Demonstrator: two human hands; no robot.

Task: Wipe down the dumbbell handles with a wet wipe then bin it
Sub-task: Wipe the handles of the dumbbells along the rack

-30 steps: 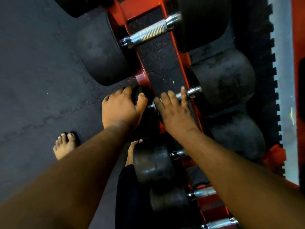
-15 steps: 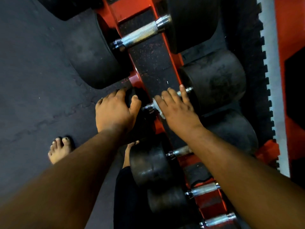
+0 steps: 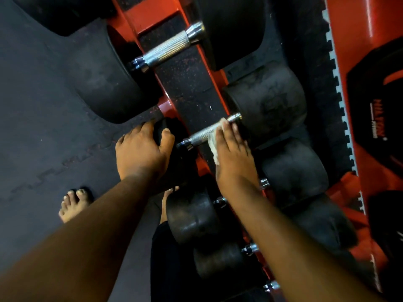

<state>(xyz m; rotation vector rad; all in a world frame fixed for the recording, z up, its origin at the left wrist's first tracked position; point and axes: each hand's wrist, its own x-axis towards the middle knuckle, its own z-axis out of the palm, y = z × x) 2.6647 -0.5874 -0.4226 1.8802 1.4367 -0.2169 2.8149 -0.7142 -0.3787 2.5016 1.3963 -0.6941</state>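
near the bottom, two bare arms reach out over a row of small dumbbells [image 3: 194, 216] on a red rack [image 3: 152, 16]. a bare foot [image 3: 74, 203] stands on the dark floor [image 3: 32, 105] at the left.

a bit further, the left hand [image 3: 141, 153] rests on the black end of one dumbbell. its fingers [image 3: 144, 129] curl over that end and grip it, so the weight does not roll.

beside it, the right hand [image 3: 233, 153] lies on the handle [image 3: 202, 135] of the same dumbbell. the white wipe [image 3: 213, 147] is under this hand, pressed on the handle near its far end. the right fingers look straight and flat on the wipe. i cannot tell if the thumb tucks under the bar.

this looks like the rubbing step. to do it well, the wipe should wrap round the bar, not just sit on top. then it can slide from one shiny collar to the other, with a twist so the under side gets clean too. the bumpy part needs a firm rub. the left hand should hold tight the whole time.

further off, a bigger dumbbell has a long silver handle [image 3: 168, 49] that nothing touches. past the rack lies a black mat [image 3: 309, 62] with a toothed edge. no bin shows here.
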